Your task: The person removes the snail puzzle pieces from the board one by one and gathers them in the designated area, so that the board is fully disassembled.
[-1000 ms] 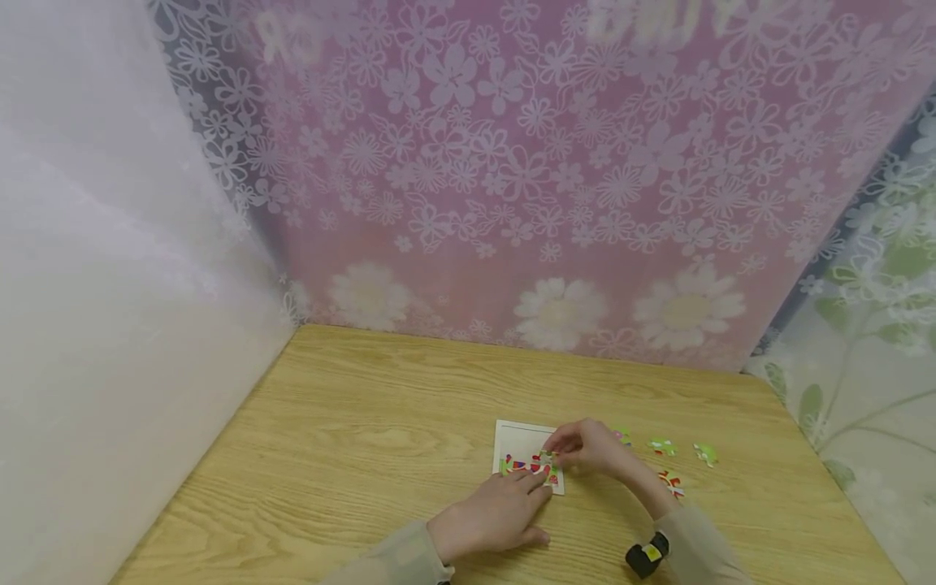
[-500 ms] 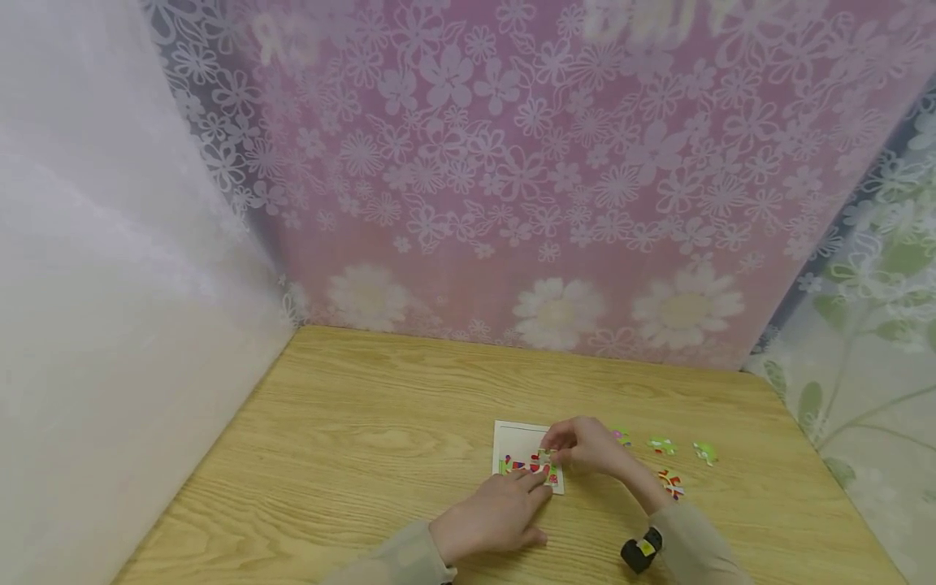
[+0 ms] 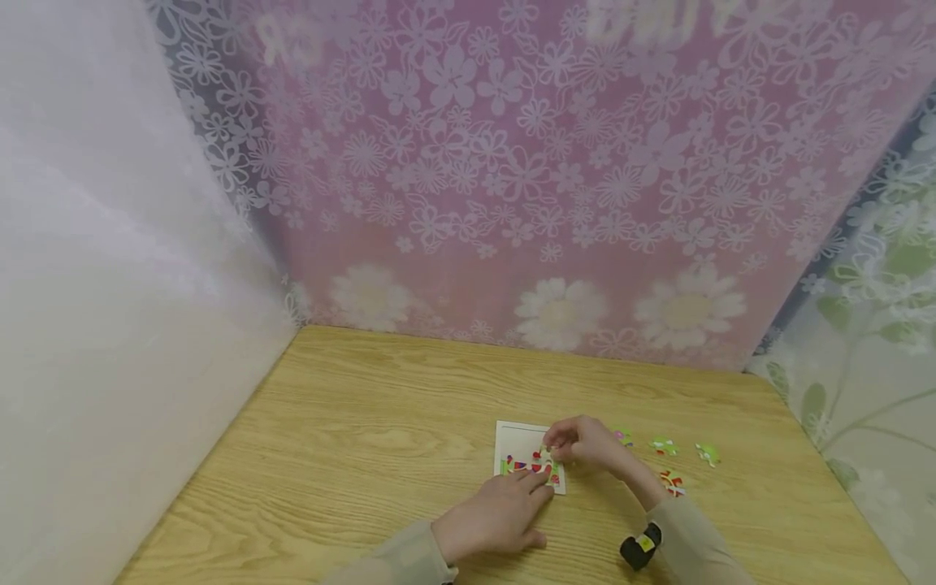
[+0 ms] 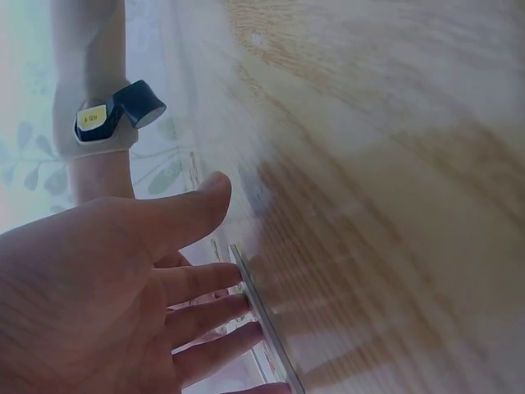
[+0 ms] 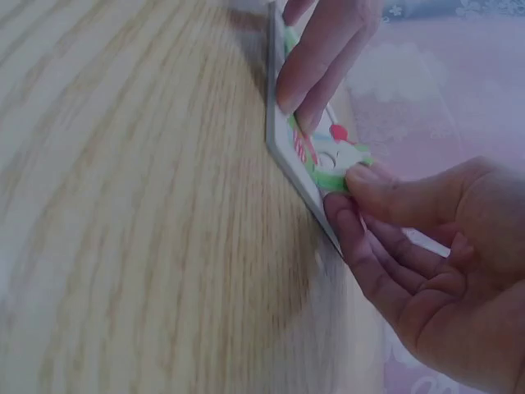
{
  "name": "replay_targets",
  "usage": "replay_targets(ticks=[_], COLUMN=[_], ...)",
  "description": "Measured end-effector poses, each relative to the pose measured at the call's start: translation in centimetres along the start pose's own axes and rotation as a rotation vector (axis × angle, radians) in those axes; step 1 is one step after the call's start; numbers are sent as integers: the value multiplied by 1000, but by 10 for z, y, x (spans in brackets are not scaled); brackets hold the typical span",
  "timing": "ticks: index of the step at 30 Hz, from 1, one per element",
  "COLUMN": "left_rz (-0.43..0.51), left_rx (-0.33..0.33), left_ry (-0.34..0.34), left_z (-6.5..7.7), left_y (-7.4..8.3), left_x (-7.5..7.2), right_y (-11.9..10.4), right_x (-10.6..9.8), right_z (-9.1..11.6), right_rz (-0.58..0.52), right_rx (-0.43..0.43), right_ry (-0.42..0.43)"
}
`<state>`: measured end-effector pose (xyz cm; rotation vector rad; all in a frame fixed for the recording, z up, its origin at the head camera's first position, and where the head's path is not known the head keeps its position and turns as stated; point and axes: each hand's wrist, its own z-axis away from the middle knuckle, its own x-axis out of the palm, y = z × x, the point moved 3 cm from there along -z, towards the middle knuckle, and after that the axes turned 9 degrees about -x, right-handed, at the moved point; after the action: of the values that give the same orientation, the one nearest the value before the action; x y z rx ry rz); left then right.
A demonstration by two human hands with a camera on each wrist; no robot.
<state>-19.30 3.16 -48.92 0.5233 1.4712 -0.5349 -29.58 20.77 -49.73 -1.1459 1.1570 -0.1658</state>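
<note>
A white puzzle board [image 3: 517,439] lies on the table, with colourful pieces [image 3: 517,465] fitted along its near part. My left hand [image 3: 497,513] rests its outstretched fingers over the near edge; in the left wrist view those fingers [image 4: 209,283] lie across the board's rim and the thumb stands apart. At the board's right side my right hand [image 3: 591,447] pinches a puzzle piece [image 5: 330,180], green and white, between thumb and fingers. That piece sits low over the board, beside the pieces by the left fingertips. The right fingers partly cover it.
Right of the board lie several loose puzzle pieces: a green and pink one [image 3: 624,439], green ones [image 3: 664,446] and a red and white one [image 3: 672,483]. A black wrist camera [image 3: 640,548] is strapped to the right wrist. Floral curtains [image 3: 468,203] border the wooden table [image 3: 366,422].
My right fingers have shifted slightly at the same spot, still pinching the puzzle piece. The left hand stays where it was on the board.
</note>
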Motion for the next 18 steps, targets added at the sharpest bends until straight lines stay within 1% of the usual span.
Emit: replay_targets(ticks=[4, 9, 13, 18], left_rz=[3, -1, 6, 28], left_rx=[-3, 1, 2, -4], left_ry=[1, 1, -8, -21], left_z=[-1, -2, -2, 0], left_y=[-1, -1, -1, -1], left_x=[2, 3, 2, -1], right_y=[-3, -7, -7, -10], right_x=[-1, 0, 3, 5], right_z=[2, 3, 0, -2], right_rz=[51, 93, 116, 134], right_rx=[-70, -132, -155, -166], right_ry=[-21, -42, -40, -8])
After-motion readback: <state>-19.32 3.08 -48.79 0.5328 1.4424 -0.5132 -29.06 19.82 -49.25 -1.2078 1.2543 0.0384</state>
